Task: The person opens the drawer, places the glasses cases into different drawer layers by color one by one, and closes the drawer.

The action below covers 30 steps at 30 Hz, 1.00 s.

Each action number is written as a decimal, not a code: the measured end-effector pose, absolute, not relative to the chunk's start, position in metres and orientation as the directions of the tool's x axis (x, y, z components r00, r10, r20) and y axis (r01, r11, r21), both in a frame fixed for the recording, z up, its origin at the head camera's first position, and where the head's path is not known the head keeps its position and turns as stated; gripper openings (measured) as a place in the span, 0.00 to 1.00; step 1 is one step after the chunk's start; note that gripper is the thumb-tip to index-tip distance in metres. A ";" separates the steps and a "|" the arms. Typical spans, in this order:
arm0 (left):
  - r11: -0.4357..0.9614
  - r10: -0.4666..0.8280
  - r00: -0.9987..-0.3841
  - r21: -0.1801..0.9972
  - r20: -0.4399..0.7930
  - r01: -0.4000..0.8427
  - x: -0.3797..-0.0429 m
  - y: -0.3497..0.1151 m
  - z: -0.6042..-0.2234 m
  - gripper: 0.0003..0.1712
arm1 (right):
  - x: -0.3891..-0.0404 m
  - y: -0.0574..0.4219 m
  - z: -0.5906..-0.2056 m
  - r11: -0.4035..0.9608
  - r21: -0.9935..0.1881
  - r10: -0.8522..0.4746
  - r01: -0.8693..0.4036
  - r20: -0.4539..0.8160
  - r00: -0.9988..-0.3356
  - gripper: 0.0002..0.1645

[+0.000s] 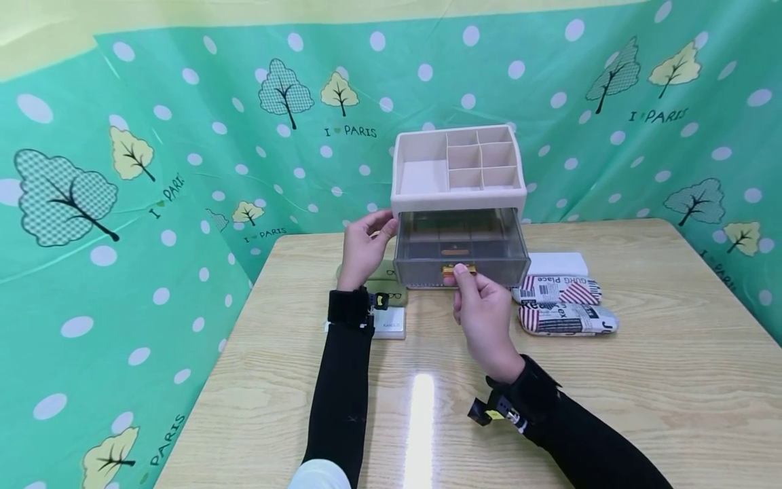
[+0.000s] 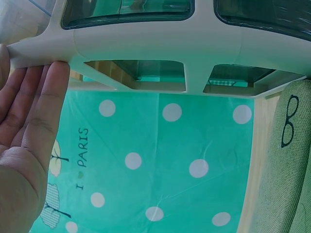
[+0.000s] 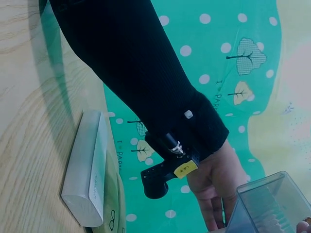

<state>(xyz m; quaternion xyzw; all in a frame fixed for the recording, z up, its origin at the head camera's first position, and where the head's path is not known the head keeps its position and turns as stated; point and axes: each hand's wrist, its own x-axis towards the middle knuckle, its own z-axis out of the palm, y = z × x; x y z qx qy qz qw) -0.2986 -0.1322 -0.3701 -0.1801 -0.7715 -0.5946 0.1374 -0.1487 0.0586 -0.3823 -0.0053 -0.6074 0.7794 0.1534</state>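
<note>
1. A grey, see-through plastic drawer [image 1: 427,272] stands pulled out directly in front of the right fingertips, its small gold handle [image 1: 449,271] pinched between thumb and fingers of the right hand [image 1: 487,322].
2. Above and beyond those fingers rises the white plastic organiser [image 1: 458,202] that houses it, topped with open compartments.
3. The left hand [image 1: 363,250] has its fingers nearly straight, thumb apart, the tips touching the organiser's left side; they grasp nothing else.
4. Below the left fingers lie green fabric cases with glasses outlines [image 1: 387,292] and, nearer the wrist, a white rectangular box [image 1: 389,326].
5. Right of the right fingers lie two newspaper-print oblong cases [image 1: 568,319], with a plain white flat block [image 1: 559,263] beyond.
6. Beneath both hands spreads a pale wood-grain table [image 1: 263,407].
</note>
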 end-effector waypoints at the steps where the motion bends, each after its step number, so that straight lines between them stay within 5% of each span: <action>1: 0.227 0.115 -0.897 0.868 0.427 0.442 -0.299 -0.132 -0.370 0.22 | -0.148 0.058 -0.383 -0.216 -0.947 0.250 -0.238 0.182 -0.951 0.25; 30: 0.253 0.106 -0.901 0.865 0.421 0.434 -0.298 -0.132 -0.369 0.22 | -0.140 0.049 -0.397 -0.240 -0.907 0.289 -0.345 0.273 -0.918 0.25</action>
